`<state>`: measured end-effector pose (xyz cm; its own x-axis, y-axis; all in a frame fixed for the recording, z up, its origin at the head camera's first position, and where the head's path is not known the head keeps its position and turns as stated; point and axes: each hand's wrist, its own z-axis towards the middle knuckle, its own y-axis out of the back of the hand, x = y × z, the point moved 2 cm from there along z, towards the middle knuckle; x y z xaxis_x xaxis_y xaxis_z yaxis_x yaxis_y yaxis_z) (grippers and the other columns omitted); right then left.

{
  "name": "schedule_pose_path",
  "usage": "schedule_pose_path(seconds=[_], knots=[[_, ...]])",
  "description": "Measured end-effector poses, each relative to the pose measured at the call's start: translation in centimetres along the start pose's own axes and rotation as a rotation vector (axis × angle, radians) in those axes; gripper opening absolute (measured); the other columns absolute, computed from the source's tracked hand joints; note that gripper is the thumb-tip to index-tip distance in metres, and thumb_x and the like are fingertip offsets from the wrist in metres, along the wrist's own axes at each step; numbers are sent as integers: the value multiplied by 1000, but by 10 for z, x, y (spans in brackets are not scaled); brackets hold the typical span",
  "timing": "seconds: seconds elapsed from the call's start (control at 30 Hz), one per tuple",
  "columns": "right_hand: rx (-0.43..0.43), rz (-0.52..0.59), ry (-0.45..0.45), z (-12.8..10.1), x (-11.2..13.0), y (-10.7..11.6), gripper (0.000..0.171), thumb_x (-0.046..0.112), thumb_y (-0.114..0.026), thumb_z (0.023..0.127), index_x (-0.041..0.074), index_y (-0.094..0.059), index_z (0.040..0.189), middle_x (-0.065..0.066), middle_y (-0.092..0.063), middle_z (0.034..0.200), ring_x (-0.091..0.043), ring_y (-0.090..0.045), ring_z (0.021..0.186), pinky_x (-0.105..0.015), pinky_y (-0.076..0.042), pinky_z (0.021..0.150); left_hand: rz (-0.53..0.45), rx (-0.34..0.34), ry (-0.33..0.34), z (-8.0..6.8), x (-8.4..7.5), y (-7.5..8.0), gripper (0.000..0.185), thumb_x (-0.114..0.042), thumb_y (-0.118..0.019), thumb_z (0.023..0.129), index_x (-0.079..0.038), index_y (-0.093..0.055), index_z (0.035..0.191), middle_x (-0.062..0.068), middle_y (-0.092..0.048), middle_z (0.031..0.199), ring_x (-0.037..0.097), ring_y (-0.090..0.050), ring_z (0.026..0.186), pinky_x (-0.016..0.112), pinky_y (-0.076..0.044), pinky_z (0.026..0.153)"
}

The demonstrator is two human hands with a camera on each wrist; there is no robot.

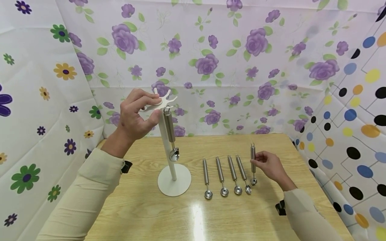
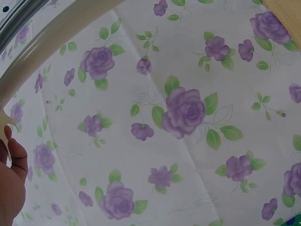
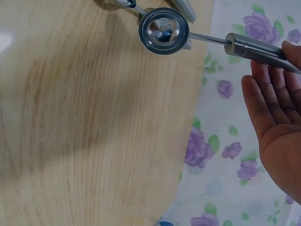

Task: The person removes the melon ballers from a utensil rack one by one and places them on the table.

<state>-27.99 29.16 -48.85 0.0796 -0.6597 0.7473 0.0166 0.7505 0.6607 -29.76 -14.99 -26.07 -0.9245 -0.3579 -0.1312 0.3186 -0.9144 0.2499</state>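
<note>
A white hanging stand [image 1: 174, 179] rises from a round base on the wooden table [image 1: 144, 211]. My left hand [image 1: 135, 115] grips its branched top [image 1: 163, 100]; a finger [image 2: 11, 181] of it shows by a white prong [image 2: 5, 134]. One steel melon-baller scoop [image 1: 170, 134] hangs from the top. Several more scoops [image 1: 226, 177] lie in a row to the right of the base. My right hand [image 1: 268, 165] pinches the handle of the rightmost scoop [image 1: 253, 164], lifted with its bowl [image 3: 163, 31] pointing down just above the table [image 3: 84, 117].
Flowered cloth [image 1: 211, 57] walls the back and left, dotted cloth [image 1: 356, 117] the right. The table's right edge [image 1: 313, 177] lies close to my right hand. Bare wood [image 1: 193, 217] stretches in front of the scoops.
</note>
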Motion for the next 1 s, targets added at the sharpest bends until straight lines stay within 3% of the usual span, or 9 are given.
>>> schedule_pose_path(seconds=[0.63,1.0], knots=[[4,-30,-64,3,-33,-7,34,24,-70,95,-5,-64,112,-14,-67,101,-24,-63,89,-33,-51,70,-1,-5,-8,1,-2,2,50,-43,-60,91,4,-75,88,20,-68,89,31,-49,70,28,-33,63],[57,-11,-124,18,-51,-15,38,24,-69,95,-9,-64,114,-17,-67,98,-30,-65,82,-32,-52,62,7,16,-7,1,-2,2,51,-44,-59,92,4,-75,89,20,-68,91,32,-51,72,28,-34,63]])
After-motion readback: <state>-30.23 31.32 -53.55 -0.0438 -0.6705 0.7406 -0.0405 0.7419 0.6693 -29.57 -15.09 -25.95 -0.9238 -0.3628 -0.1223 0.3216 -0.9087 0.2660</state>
